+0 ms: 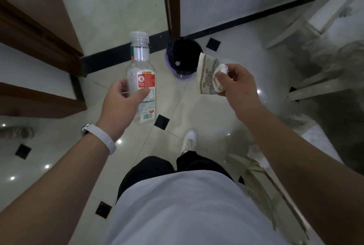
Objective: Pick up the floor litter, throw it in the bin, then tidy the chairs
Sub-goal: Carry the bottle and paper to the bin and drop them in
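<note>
Left hand (120,103) grips a clear, capless plastic bottle with a red-and-white label (142,79) round its lower body, thumb across the label, open neck pointing away from the person. Right hand (238,85) pinches a crushed beige paper cup with a grey printed pattern (206,75) between thumb and curled fingers. Both items are held above the glossy cream tiled floor with black diamond insets (173,106). A small purple plastic bin with a black liner (169,61) stands on the floor against the black skirting, at the foot of a brown wooden door frame (171,2); in view it sits between bottle and cup. White wristband (104,140) on left wrist. A pale wooden chair (295,28) stands at upper right, blurred.
</note>
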The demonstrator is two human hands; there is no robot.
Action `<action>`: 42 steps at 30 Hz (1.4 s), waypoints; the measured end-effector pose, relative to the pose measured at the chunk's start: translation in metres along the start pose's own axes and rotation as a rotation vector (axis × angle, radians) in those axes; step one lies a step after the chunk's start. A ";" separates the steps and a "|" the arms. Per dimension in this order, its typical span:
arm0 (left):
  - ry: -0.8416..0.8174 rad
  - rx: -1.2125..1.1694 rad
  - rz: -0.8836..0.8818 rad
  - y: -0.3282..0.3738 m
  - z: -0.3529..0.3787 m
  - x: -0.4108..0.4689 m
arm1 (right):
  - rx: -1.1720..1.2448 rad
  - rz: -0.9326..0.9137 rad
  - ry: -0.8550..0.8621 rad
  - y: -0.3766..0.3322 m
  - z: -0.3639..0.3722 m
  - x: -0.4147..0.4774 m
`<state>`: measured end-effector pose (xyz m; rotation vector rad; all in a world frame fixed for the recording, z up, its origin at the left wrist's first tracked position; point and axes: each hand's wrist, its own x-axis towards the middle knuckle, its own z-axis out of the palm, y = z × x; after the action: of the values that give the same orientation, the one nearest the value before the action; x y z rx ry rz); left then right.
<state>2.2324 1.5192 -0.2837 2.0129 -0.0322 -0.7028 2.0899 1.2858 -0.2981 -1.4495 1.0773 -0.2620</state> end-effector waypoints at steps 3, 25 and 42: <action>-0.020 0.012 0.001 0.019 0.007 0.027 | -0.005 0.003 -0.004 -0.011 0.000 0.030; -0.291 0.082 -0.151 0.038 0.071 0.338 | -0.224 0.155 0.143 -0.033 0.101 0.264; -0.282 0.203 -0.218 -0.131 0.267 0.518 | -0.435 0.094 0.003 0.200 0.157 0.466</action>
<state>2.4996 1.2216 -0.7275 2.1137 -0.0526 -1.1599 2.3632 1.0887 -0.7087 -1.7747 1.2521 0.0425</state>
